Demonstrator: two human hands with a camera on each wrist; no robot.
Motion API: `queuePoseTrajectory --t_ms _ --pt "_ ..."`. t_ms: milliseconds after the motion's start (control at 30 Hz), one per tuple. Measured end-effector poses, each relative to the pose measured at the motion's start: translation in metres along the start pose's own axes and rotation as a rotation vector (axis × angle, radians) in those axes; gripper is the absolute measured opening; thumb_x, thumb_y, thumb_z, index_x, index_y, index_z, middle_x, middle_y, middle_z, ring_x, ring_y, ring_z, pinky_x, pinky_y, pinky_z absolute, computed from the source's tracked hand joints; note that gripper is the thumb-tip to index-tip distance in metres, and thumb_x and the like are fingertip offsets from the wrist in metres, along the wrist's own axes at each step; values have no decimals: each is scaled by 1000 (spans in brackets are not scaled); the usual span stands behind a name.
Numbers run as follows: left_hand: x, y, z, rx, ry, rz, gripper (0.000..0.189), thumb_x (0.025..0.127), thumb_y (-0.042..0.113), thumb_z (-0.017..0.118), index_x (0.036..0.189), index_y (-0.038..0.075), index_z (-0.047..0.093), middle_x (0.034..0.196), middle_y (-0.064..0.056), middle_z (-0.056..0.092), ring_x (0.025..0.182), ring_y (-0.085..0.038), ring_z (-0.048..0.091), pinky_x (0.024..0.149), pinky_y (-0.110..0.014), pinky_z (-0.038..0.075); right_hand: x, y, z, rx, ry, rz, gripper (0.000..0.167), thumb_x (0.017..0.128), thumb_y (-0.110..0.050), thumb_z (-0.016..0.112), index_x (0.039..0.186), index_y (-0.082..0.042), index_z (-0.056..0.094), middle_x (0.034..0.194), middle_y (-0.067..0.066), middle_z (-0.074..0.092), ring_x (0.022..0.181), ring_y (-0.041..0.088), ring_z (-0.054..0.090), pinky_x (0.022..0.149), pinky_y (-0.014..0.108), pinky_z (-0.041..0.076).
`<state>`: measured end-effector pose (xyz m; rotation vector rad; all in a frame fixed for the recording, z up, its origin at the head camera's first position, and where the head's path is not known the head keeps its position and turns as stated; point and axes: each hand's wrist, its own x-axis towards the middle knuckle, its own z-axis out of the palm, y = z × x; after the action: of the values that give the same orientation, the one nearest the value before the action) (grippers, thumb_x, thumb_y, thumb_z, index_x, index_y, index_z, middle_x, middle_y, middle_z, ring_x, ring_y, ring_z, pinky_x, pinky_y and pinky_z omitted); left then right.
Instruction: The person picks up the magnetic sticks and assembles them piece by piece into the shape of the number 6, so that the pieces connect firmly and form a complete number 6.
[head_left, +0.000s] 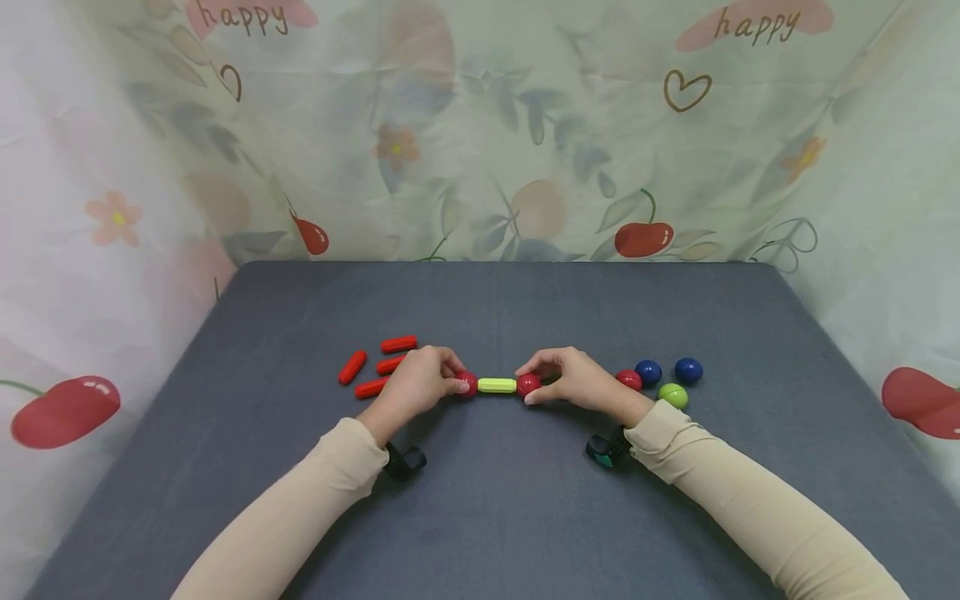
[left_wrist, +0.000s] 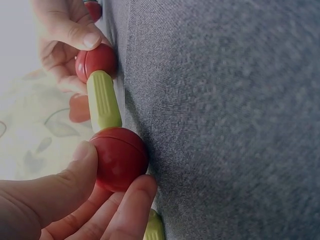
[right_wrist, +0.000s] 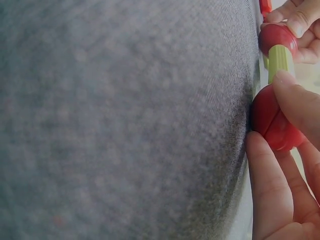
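Note:
A yellow-green rod (head_left: 497, 386) joins two red balls in a straight line at the middle of the grey table. My left hand (head_left: 422, 385) pinches the left red ball (left_wrist: 121, 159) between thumb and fingers. On the other end, the right red ball (right_wrist: 274, 117) sits between the thumb and fingers of my right hand (head_left: 573, 379). Both wrist views show the rod's ends set against the balls. At the bottom of the left wrist view, part of another yellow-green piece (left_wrist: 154, 227) peeks out below the left fingers.
Several red rods (head_left: 352, 367) lie to the left of my left hand, some partly covered by it. Beyond my right wrist are two blue balls (head_left: 687, 370), a green ball (head_left: 673, 395) and a red ball (head_left: 628, 380). A printed curtain (head_left: 487, 167) hangs behind the table (head_left: 480, 517).

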<state>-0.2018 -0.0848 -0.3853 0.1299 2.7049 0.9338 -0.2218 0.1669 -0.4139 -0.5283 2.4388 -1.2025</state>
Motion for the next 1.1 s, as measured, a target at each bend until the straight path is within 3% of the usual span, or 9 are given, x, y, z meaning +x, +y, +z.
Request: queuePoseTrajectory --t_ms 533,700,800,933,1100 --pt "1 0 0 -13 -6 -6 16 83 18 77 96 11 70 85 -2 68 72 -14 59 62 -25 48 0 0 -1 7 -8 0 34 78 -20 82 110 -18 71 111 1 70 99 15 63 88 34 52" --pt "0 -3 -5 -20 -21 1 22 84 20 77 103 12 71 91 -2 70 77 -14 61 66 -27 51 1 0 0 9 -10 -9 34 78 -20 82 110 -17 71 110 1 70 98 14 64 86 33 52" --pt "-4 -6 -17 -36 -10 26 28 85 21 76 111 12 70 98 -3 71 83 -14 64 71 -30 53 1 0 0 11 -14 -13 34 77 -20 82 110 -17 71 110 1 70 98 14 64 86 33 52" --pt "-13 -10 -43 -53 50 47 29 88 22 72 115 12 69 103 -4 71 92 -19 65 77 -35 53 1 -1 0 12 -15 -13 34 78 -19 82 110 -17 71 111 1 70 98 14 64 87 33 52" --pt "-23 -27 -71 -35 101 -26 29 91 21 68 119 12 67 112 -7 68 102 -25 61 85 -40 50 -1 -2 -1 12 -13 -7 34 78 -18 82 109 -17 71 111 1 70 99 14 63 87 33 52"
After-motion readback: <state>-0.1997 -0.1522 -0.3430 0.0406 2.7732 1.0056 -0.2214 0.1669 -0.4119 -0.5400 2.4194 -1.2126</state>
